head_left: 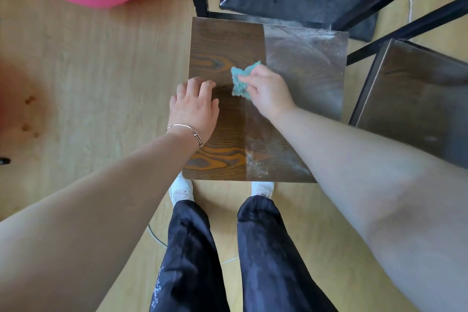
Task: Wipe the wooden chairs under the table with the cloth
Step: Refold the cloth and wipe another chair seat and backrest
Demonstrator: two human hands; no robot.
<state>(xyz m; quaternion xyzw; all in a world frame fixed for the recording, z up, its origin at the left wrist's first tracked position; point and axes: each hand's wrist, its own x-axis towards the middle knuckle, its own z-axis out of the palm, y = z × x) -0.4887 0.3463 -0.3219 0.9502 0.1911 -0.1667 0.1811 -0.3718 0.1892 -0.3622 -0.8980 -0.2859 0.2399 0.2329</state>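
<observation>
The teal cloth (241, 80) is held bunched in the right hand (268, 88), pressed to the chair seat (222, 40) near its middle. The dusty half is seen toward three o'clock of the cloth, nearer this hand; its boundary runs twelve-to-six. The left hand (193, 109) is laid flat, empty, at nine o'clock. No containers are seen.

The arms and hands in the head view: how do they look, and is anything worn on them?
Both arms are bare, with no sleeves in view and no gloves. The left hand has a thin metal bangle with a small clasp around its wrist. The right hand and its wrist carry nothing: no ring, watch or band shows. The fingers of both hands are bare.
</observation>
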